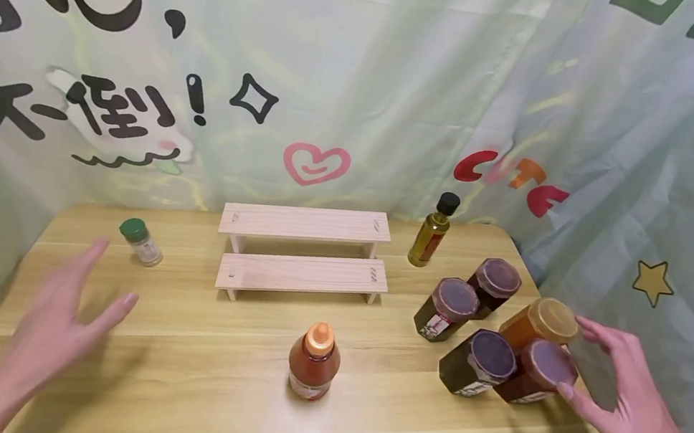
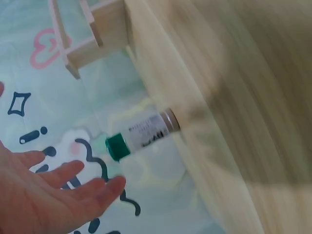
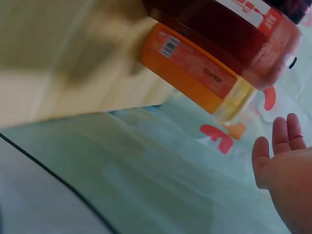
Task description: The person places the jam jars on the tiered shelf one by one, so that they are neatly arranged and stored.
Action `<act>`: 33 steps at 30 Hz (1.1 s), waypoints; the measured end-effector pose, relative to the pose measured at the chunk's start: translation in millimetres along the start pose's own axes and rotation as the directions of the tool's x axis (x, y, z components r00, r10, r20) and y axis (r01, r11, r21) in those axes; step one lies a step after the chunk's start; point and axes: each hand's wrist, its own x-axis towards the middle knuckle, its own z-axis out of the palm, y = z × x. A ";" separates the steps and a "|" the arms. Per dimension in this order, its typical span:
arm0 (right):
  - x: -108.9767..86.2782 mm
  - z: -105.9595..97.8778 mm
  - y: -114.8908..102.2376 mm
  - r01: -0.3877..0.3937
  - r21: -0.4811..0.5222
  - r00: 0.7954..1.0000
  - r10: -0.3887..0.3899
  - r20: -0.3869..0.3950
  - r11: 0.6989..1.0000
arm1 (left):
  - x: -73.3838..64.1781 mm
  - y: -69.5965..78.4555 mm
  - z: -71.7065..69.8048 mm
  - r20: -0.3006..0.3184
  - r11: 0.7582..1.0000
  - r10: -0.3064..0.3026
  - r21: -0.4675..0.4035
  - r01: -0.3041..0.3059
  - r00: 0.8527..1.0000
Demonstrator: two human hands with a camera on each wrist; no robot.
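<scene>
Spice jar [image 1: 141, 243] with a green cap stands upright on the wooden table [image 1: 386, 423], toward its left rear, just beyond the left hand [image 1: 50, 324]. That hand holds nothing; its thumb and fingers are spread wide, and the left wrist view shows a gap between fingertips and cap. Over at the right edge, the right hand [image 1: 635, 411] is likewise spread wide and grips nothing, with the amber jar [image 1: 538, 323] and the dark red jar [image 1: 541, 374] nearest to it. Visible fingers in the right wrist view are apart from both jars; whether the thumb touches the dark red one cannot be told. Three more dark hexagonal jars [image 1: 477, 364] complete the cluster, one beside the dark red jar and two behind, all upright. Behind them, near the rear edge, stands a black-capped oil bottle [image 1: 431, 234]. A pale two-tier wooden stand [image 1: 304, 273] occupies the middle rear, and in front of it, well apart from either hand, an orange-capped sauce bottle [image 1: 313, 368] stands upright. Printed cloth [image 1: 404, 72] hangs behind the table.
</scene>
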 end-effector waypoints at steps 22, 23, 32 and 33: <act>-27.6 24.1 29.4 -0.190 0.002 0.971 0.188 0.150 0.982 | 51.1 10.1 67.9 0.224 0.901 0.085 -0.433 0.020 0.971; -26.7 24.6 31.1 -0.186 0.022 0.972 0.180 0.151 0.982 | 55.2 9.9 70.6 0.226 0.895 0.089 -0.446 0.022 0.970; -25.1 25.6 39.6 -0.141 0.127 0.977 0.118 0.176 0.982 | 81.3 7.4 93.9 0.277 0.855 0.107 -0.515 0.054 0.955; -25.5 25.1 39.3 -0.144 0.126 0.976 0.120 0.181 0.982 | 82.5 7.8 96.2 0.284 0.851 0.108 -0.521 0.058 0.953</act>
